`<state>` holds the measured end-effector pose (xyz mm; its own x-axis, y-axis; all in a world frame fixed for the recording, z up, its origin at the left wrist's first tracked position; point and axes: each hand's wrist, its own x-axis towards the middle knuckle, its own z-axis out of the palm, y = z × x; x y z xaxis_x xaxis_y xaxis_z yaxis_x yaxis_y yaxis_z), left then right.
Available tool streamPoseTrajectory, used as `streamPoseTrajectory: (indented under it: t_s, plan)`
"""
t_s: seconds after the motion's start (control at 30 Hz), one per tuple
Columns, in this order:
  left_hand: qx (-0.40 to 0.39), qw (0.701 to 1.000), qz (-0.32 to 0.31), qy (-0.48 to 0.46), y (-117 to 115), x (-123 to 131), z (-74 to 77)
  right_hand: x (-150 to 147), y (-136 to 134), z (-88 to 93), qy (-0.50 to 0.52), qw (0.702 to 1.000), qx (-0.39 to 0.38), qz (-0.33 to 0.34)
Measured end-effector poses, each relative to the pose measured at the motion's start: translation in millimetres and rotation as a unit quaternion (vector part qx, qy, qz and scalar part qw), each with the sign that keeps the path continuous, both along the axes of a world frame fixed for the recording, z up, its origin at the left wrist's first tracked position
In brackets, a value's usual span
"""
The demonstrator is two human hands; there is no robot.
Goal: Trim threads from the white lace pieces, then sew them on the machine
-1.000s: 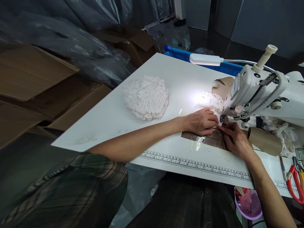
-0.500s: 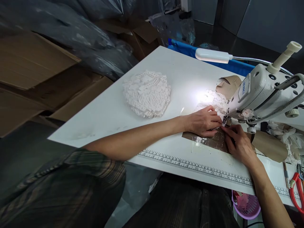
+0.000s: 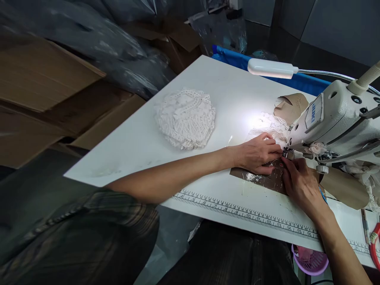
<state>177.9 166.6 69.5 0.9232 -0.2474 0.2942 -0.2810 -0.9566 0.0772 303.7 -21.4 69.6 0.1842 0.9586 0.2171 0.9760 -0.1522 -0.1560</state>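
White lace lies by the sewing machine — hands close together — I can't tell their grip.

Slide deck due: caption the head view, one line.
Left hand on white lace, right hand beside it at a sewing machine, lace pile at left.

Left forearm outstretched, left hand palm down, right hand near it, fingers bent
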Motion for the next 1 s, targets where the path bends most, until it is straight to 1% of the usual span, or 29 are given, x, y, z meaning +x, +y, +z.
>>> streamPoseTrajectory:
  t_s: [0.1,0.2,0.3,0.37,0.43,0.47,0.57,0.63,0.73,0.83,0.9,1.0]
  plan:
    - [0.001,1.0,0.008,0.006,-0.4,-0.4,0.2,5.0,-3.8,-1.1,0.066,0.997,0.032,-0.006]
    - [-0.001,1.0,0.016,0.016,-0.6,-0.4,0.4,17.8,-8.8,0.3,0.174,0.982,0.058,-0.051]
    - [-0.007,0.999,0.023,0.026,-0.7,-0.1,1.0,31.6,-11.5,5.4,0.274,0.957,0.03,-0.092]
    - [-0.016,0.999,0.028,0.031,-0.6,0.1,1.7,38.1,-10.6,9.6,0.309,0.947,0.006,-0.09]
    - [-0.024,0.999,0.029,0.031,-0.5,0.1,2.4,42.0,-7.8,12.4,0.313,0.946,-0.012,-0.087]
    - [-0.027,0.999,0.028,0.029,-0.4,0.1,2.5,43.1,-5.9,13.0,0.305,0.947,-0.015,-0.096]
    - [-0.033,0.999,0.022,0.019,-0.2,0.0,2.1,42.5,-0.6,11.8,0.274,0.952,-0.002,-0.138]
    - [-0.034,0.999,0.024,0.014,-0.1,0.1,1.3,39.1,0.8,10.6,0.274,0.952,0.013,-0.139]
    - [-0.028,0.999,0.036,0.016,-0.3,0.4,0.0,31.1,-1.1,10.3,0.269,0.953,0.04,-0.134]
    - [-0.024,0.999,0.042,0.02,-0.7,0.7,-0.7,25.7,-5.8,9.2,0.25,0.95,0.038,-0.182]
    - [-0.022,0.999,0.044,0.02,-1.0,0.6,-0.9,25.9,-8.5,6.9,0.252,0.946,0.04,-0.2]
    - [-0.023,0.998,0.055,0.013,-0.6,0.3,-2.4,30.2,-10.2,1.9,0.255,0.945,0.071,-0.191]
